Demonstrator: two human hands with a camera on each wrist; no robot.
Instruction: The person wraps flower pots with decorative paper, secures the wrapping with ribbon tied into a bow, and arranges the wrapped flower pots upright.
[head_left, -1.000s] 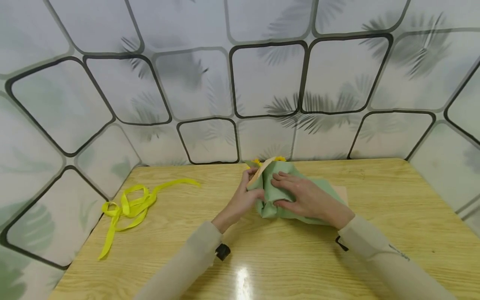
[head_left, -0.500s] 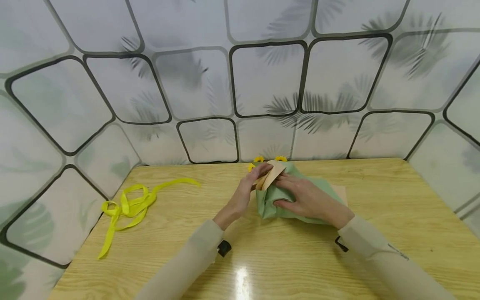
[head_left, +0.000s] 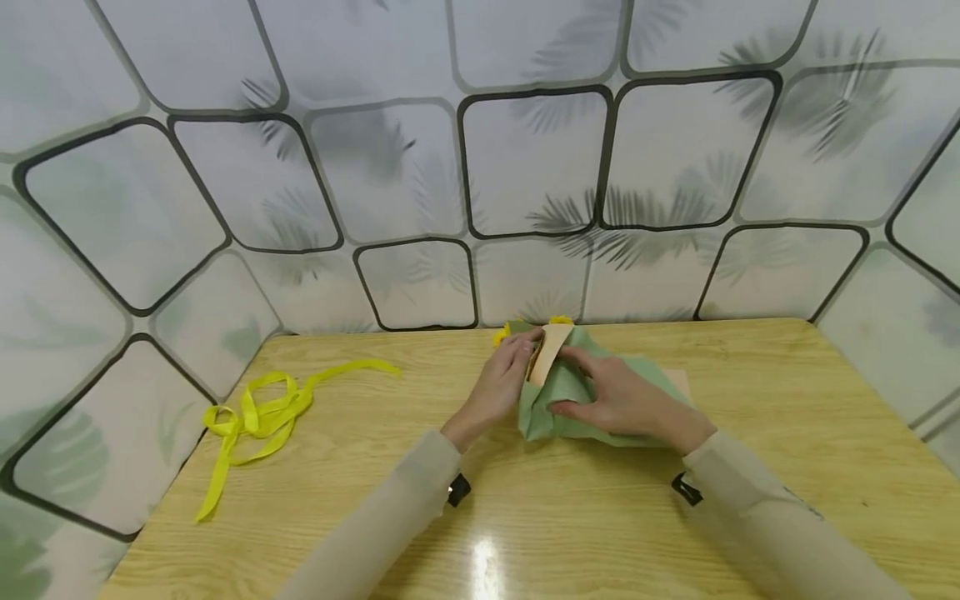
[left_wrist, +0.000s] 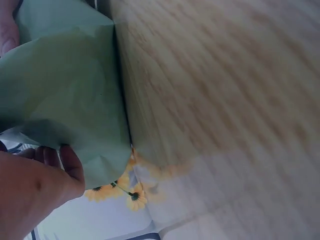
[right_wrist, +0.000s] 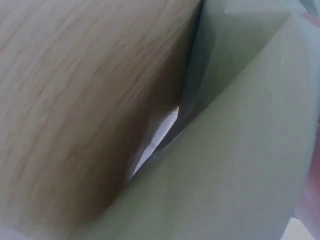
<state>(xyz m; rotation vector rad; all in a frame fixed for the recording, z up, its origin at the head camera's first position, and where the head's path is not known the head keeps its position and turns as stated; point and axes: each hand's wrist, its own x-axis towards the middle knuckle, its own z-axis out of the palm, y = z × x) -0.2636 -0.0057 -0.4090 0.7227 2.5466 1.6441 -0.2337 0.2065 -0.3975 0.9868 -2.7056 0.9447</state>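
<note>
A bouquet of yellow flowers [head_left: 561, 320] lies at the table's far side, wrapped in green wrapping paper [head_left: 536, 417] with a tan inner face. My left hand [head_left: 495, 387] grips the paper's left edge beside a turned-over tan strip [head_left: 551, 352]. In the left wrist view, its fingers curl at the edge of the paper [left_wrist: 70, 90], and flowers with dark centres [left_wrist: 136, 199] stick out beyond. My right hand [head_left: 630, 404] holds the wrap from the right, thumb and fingers spread over it. Green paper [right_wrist: 235, 150] fills much of the right wrist view; most of that hand is hidden there.
A loosely looped yellow ribbon [head_left: 273, 408] lies on the left of the wooden table [head_left: 570, 533]. A flat tan paper corner [head_left: 678, 382] shows beyond my right hand. A patterned curtain [head_left: 405, 183] stands behind the table's far edge.
My left hand has moved slightly right along the paper's edge, and the tan edge has turned over toward my right hand. My right hand stays on the wrap, its fingers shifted slightly.
</note>
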